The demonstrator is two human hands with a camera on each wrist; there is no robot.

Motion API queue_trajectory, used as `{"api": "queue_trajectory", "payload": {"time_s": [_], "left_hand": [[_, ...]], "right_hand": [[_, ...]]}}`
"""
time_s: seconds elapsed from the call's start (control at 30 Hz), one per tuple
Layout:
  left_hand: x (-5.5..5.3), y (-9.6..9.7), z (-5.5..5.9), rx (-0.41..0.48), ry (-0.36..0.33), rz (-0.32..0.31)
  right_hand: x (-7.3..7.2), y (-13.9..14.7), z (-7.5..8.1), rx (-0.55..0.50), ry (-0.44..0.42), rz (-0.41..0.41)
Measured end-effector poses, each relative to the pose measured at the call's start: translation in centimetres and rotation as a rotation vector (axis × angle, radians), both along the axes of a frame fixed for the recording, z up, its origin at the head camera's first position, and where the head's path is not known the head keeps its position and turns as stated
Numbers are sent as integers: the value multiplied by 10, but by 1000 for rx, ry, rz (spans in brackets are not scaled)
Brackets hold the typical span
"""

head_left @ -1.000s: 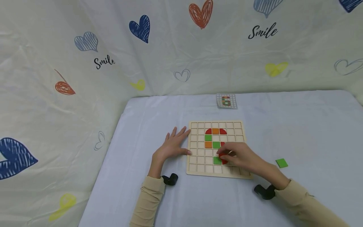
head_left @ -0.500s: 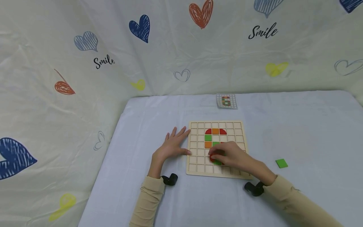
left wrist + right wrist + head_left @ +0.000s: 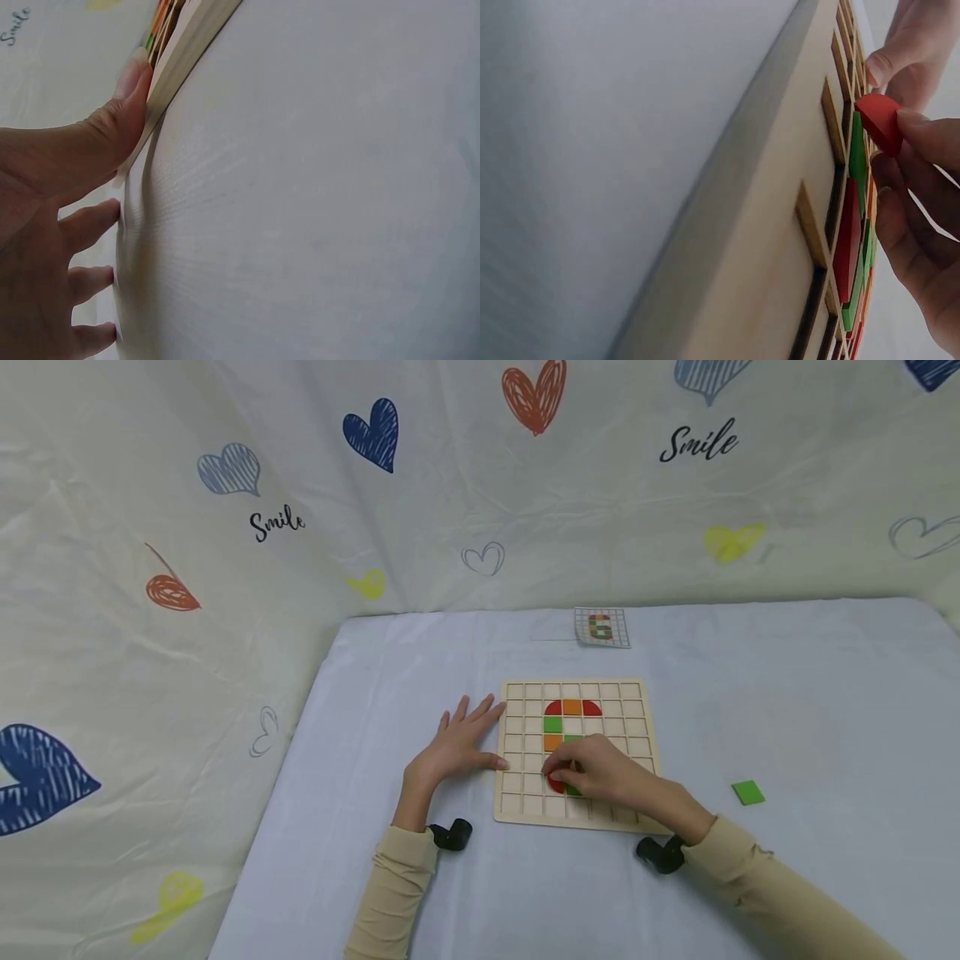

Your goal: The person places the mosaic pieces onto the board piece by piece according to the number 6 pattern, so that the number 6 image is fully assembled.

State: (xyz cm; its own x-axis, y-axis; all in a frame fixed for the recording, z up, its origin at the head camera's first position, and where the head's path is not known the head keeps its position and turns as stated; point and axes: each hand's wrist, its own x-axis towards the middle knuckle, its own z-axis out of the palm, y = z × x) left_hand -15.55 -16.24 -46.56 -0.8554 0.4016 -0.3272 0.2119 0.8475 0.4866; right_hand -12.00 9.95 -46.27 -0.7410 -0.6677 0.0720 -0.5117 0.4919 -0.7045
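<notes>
A square wooden grid board [image 3: 521,806] lies on the white-covered table. My right hand [image 3: 603,770] pinches a red tile with a rounded corner [image 3: 882,124] between thumb and fingers, over a lower cell left of a green tile [image 3: 857,154]. My left hand [image 3: 459,750] lies with fingers spread beside the board, its thumb [image 3: 133,79] on the left edge. Near the top of the grid sit two red rounded tiles with an orange tile [image 3: 572,707] between them. A green tile [image 3: 552,724] and an orange tile [image 3: 552,742] continue below; my right hand hides others.
A loose green square tile [image 3: 747,792] lies on the table right of the board. Behind the board, a small printed card [image 3: 602,627] shows a coloured grid pattern. A white curtain [image 3: 420,510] printed with hearts hangs behind the table.
My right hand has moved left across the board with the red tile, from over the right side of the lower green tile to its left side. The left hand has stayed in place.
</notes>
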Motion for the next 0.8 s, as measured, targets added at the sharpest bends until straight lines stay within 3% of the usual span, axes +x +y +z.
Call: {"api": "queue_trajectory", "payload": {"time_s": [0.27, 0.6, 0.8], "left_hand": [[-1, 1, 1, -3, -1, 3], [-1, 0, 0, -14, 9, -9], [-1, 0, 0, -14, 6, -9]], "right_hand": [[4, -2, -1, 76, 86, 21], [15, -6, 1, 166, 66, -79], [17, -7, -1, 184, 71, -98]]}}
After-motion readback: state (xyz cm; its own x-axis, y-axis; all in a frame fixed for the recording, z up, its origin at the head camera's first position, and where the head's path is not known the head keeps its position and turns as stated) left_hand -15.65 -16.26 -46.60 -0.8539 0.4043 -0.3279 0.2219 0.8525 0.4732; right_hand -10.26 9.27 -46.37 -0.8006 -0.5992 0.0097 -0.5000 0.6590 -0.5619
